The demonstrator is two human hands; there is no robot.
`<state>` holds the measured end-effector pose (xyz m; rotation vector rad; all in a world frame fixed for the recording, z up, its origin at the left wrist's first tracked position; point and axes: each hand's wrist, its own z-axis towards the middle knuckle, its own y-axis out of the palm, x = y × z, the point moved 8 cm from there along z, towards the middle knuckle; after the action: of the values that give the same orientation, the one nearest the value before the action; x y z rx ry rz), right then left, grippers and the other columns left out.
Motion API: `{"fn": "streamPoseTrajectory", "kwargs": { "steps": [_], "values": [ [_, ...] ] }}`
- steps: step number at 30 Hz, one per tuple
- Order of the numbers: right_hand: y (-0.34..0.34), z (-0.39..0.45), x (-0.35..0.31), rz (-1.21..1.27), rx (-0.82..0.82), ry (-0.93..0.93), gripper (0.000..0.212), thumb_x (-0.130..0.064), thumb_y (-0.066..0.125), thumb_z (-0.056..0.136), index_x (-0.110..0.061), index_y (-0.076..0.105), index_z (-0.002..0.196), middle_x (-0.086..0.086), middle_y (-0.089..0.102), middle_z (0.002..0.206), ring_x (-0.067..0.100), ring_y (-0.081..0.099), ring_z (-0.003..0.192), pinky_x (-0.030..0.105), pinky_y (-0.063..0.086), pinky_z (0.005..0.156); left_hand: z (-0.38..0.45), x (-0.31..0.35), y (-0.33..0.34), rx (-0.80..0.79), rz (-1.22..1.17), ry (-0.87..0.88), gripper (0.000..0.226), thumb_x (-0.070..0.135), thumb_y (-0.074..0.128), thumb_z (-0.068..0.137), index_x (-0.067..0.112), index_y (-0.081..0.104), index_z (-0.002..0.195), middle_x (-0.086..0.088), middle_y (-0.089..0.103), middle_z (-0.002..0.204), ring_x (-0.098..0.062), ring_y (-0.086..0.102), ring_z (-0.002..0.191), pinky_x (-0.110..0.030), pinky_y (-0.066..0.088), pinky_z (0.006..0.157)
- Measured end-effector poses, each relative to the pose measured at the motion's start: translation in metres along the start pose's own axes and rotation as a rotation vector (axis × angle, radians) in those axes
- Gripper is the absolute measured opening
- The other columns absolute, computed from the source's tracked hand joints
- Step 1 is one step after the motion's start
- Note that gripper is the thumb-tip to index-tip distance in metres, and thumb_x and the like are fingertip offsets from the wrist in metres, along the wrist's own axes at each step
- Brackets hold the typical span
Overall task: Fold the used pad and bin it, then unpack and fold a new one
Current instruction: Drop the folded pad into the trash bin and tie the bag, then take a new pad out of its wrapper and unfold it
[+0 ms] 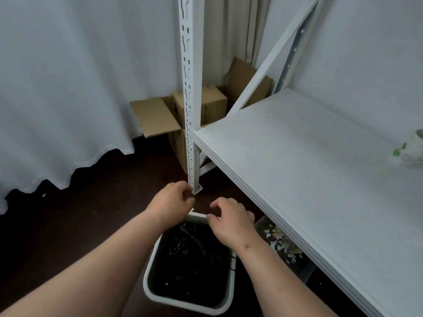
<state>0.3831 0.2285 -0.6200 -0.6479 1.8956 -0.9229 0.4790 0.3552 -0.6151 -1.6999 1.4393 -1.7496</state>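
A white curtain (57,88) is hanging down to the dark floor (80,225). Cardboard boxes (183,106) are sitting in the corner behind a slotted white shelf post (191,88). A clear container of pale scraps (279,241) is sitting under the white shelf (320,168).

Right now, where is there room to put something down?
The shelf is bare from its front edge back to the wall, except a packet at the far right. Dark floor lies open between curtain and bin. It is crowded over the bin, where both hands hover.
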Motion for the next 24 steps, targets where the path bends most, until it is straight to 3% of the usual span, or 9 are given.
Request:
{"fn": "streamPoseTrajectory", "kwargs": {
  "steps": [6, 15, 24],
  "values": [
    [-0.022, -0.023, -0.038, -0.055, -0.184, 0.017, 0.033, -0.041, 0.050, 0.093, -0.031, 0.054, 0.124, -0.005, 0.059, 0.122, 0.022, 0.054, 0.116, 0.043, 0.033, 0.097, -0.013, 0.029, -0.039, -0.070, 0.003, -0.030, 0.033, 0.031, 0.059, 0.088, 0.025, 0.059, 0.120, 0.003, 0.059, 0.116, -0.015, 0.059, 0.102, -0.026, 0.046, 0.084],
    [-0.109, -0.100, -0.123, -0.097, -0.499, 0.022, 0.039, -0.041, 0.047, 0.095, -0.025, 0.054, 0.129, 0.000, 0.062, 0.125, 0.025, 0.053, 0.121, 0.042, 0.032, 0.100, -0.057, 0.098, -0.147, -0.137, 0.014, -0.048, 0.029, 0.031, 0.059, 0.088, 0.026, 0.060, 0.116, 0.005, 0.057, 0.108, -0.012, 0.057, 0.096, -0.025, 0.047, 0.082],
    [-0.241, -0.168, -0.195, -0.008, -0.478, 0.057, 0.041, -0.045, 0.051, 0.092, -0.026, 0.054, 0.128, 0.002, 0.057, 0.132, 0.024, 0.052, 0.122, 0.040, 0.041, 0.104, -0.097, 0.210, -0.283, -0.098, 0.084, 0.065, 0.036, 0.031, 0.057, 0.091, 0.023, 0.057, 0.126, 0.004, 0.058, 0.114, -0.010, 0.054, 0.096, -0.019, 0.040, 0.077]
  ]
}}
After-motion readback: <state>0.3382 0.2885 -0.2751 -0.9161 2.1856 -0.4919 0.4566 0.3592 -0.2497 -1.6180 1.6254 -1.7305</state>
